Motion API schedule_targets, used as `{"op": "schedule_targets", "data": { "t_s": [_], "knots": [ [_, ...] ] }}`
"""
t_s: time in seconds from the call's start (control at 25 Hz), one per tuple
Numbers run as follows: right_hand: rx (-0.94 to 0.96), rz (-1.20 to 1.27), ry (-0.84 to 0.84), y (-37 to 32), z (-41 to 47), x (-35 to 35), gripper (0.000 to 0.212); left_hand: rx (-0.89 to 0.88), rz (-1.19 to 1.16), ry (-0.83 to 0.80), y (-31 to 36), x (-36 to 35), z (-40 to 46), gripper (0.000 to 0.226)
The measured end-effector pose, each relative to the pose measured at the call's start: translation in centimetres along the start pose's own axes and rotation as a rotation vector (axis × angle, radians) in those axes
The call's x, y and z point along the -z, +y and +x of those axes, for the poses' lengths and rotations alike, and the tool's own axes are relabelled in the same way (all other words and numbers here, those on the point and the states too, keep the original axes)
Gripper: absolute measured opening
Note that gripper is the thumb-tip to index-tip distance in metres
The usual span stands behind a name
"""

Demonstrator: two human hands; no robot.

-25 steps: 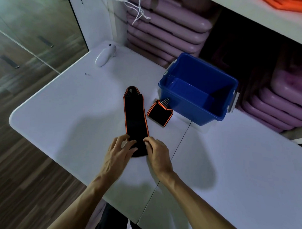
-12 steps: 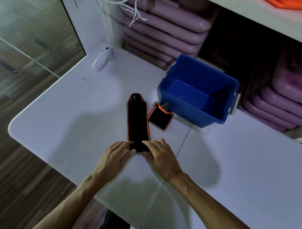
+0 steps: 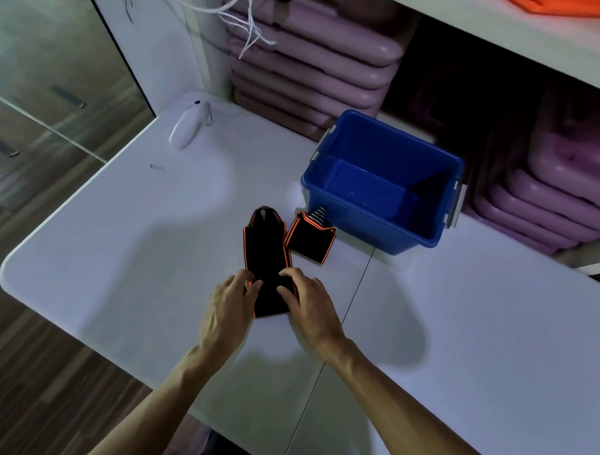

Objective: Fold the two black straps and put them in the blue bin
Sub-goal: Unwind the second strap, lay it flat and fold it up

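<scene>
Both hands, left hand (image 3: 229,301) and right hand (image 3: 311,304), fingers clamping near end of long strap (image 3: 267,256) on table (image 3: 121,238); folded strap (image 3: 310,239) lying at 1 o'clock, touching blue bin (image 3: 380,226).

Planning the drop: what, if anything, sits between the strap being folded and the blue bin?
Only the folded strap, lying just ahead and right of the long strap, against the near wall of the blue bin. The bin is open-topped and looks empty; lifting over clears it.
</scene>
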State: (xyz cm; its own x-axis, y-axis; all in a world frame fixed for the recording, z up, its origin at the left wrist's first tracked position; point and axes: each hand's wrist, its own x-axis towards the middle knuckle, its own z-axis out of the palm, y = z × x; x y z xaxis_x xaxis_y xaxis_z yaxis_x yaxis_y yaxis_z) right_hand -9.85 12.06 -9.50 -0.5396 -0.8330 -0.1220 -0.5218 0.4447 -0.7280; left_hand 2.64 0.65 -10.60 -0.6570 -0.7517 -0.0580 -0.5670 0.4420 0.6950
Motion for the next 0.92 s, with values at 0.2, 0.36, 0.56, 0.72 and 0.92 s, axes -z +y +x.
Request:
{"op": "schedule_targets", "data": {
  "t_s": [0.2, 0.36, 0.56, 0.72, 0.92],
  "knots": [
    [-0.021, 0.086, -0.050, 0.0, -0.7, -0.1, 0.031, -0.285, 0.046, 0.086, -1.0, 1.7, 2.3, 0.021],
    [0.096, 0.052, -0.165, 0.9, -2.9, -0.1, 0.030, -0.398, 0.140, 0.056, 0.0, 3.2, 6.6, 0.021],
    [0.142, -0.076, -0.076, 1.0, -4.8, -1.2, 0.033, -0.094, 0.062, -0.192, -2.2, 3.9, 8.0, 0.036],
    [0.175, -0.154, -0.032, 0.9, -4.8, -1.4, 0.033, -0.020, 0.022, -0.304, -2.2, 3.9, 8.4, 0.049],
    [0.163, -0.165, -0.067, 0.7, -4.9, -1.4, 0.036, -0.157, 0.105, -0.179, -2.5, 2.5, 8.4, 0.030]
  ]
}}
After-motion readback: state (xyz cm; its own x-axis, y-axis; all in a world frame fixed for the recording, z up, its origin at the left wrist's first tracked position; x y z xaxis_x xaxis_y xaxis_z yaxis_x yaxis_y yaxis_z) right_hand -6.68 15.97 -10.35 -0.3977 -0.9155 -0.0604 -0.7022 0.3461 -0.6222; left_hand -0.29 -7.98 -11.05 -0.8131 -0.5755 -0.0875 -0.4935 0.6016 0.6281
